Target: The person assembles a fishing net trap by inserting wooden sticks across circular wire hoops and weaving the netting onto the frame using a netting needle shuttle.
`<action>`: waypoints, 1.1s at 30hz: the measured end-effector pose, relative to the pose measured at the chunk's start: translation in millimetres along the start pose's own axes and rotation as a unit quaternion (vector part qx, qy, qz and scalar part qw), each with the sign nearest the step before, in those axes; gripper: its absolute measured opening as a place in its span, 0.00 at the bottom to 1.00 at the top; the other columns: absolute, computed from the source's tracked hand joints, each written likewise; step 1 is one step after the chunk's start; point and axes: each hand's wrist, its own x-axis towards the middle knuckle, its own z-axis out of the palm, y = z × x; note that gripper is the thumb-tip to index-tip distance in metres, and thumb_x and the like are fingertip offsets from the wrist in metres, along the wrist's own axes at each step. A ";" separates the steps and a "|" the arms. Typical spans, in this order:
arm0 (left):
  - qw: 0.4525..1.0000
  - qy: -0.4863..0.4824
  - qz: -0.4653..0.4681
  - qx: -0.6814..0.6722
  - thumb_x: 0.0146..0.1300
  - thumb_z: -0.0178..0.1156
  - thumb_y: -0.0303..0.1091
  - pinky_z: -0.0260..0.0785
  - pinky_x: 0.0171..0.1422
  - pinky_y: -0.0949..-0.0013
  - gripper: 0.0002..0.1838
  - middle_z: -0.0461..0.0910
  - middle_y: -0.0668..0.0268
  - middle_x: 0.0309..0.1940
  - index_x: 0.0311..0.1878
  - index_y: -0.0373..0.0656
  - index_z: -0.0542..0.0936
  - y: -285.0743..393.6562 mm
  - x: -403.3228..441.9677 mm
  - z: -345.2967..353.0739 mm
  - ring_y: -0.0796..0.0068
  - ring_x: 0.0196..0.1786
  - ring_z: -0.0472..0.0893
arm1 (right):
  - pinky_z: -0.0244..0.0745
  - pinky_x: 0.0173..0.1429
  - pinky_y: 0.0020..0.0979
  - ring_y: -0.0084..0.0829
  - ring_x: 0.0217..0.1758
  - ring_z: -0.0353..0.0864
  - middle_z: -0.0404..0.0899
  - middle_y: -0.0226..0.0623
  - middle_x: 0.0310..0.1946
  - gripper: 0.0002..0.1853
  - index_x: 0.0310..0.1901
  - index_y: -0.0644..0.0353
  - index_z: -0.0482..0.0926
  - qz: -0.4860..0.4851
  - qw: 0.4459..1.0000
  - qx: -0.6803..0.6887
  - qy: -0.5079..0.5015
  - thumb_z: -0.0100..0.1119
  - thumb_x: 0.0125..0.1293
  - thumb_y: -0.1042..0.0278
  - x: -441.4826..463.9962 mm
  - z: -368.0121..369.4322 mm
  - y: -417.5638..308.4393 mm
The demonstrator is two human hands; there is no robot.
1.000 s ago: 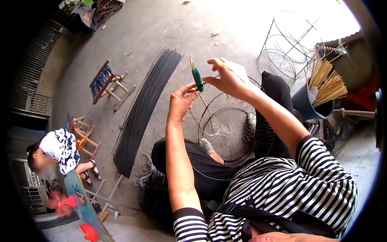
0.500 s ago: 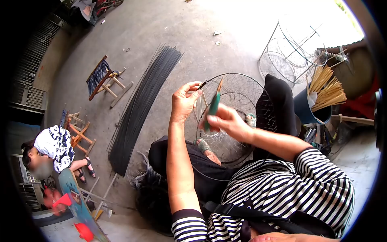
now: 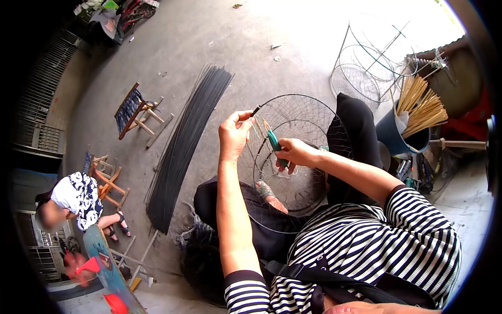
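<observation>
A round net with dark wire hoops (image 3: pixel 305 96) stands between my knees. My left hand (image 3: pixel 236 131) pinches the net's upper left edge, close to a dark joint on the hoop and a thin light cord. To the right of it, my right hand (image 3: pixel 295 154) is closed around a green netting needle (image 3: pixel 273 141) wound with cord, its pale tip pointing up toward the left hand. A sandalled foot (image 3: pixel 271 196) shows beside the lower hoop.
Long dark rods (image 3: pixel 188 146) lie bundled on the floor at left. Beyond are a folding stool (image 3: pixel 134 111) and a seated person (image 3: pixel 81 201). At right stand a blue bucket (image 3: pixel 389 133) of wooden sticks (image 3: pixel 423 110) and more hoop frames (image 3: pixel 361 68).
The green needle has gone from beside my left hand's fingertips down to the right with my right hand. My left hand has stayed near the hoop's joint.
</observation>
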 end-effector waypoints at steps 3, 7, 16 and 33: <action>1.000 0.009 0.000 0.004 0.60 0.65 0.25 0.63 0.20 0.81 0.10 0.84 0.68 0.32 0.45 0.36 0.82 2.1 -2.3 1.0 0.88 0.20 0.71 | 0.84 0.27 0.31 0.32 0.31 0.85 0.81 0.43 0.32 0.10 0.43 0.70 0.68 0.003 1.000 -0.005 -0.004 0.50 0.70 0.70 -7.6 -3.9 2.5; 1.000 0.011 -0.008 0.004 0.60 0.66 0.25 0.62 0.20 0.81 0.10 0.84 0.67 0.32 0.45 0.36 0.82 3.6 -4.6 0.3 0.88 0.19 0.70 | 0.84 0.28 0.31 0.32 0.32 0.85 0.80 0.44 0.33 0.09 0.43 0.71 0.68 0.014 1.000 0.010 -0.018 0.49 0.70 0.71 -15.5 -6.3 0.8; 1.000 0.012 0.014 -0.006 0.60 0.66 0.26 0.61 0.19 0.81 0.10 0.82 0.69 0.30 0.45 0.36 0.82 -1.8 -8.0 -0.4 0.89 0.19 0.69 | 0.81 0.27 0.32 0.31 0.29 0.85 0.80 0.39 0.28 0.08 0.43 0.64 0.72 0.028 0.966 -0.257 0.030 0.55 0.65 0.71 2.8 -14.4 -2.5; 0.973 0.114 0.081 0.185 0.58 0.66 0.26 0.73 0.40 0.75 0.08 0.86 0.65 0.34 0.41 0.38 0.84 -7.3 -3.9 6.9 0.82 0.34 0.81 | 0.71 0.60 0.38 0.40 0.58 0.75 0.78 0.38 0.49 0.08 0.44 0.57 0.78 -0.422 0.831 -0.328 0.153 0.61 0.64 0.70 -92.1 -1.6 -78.1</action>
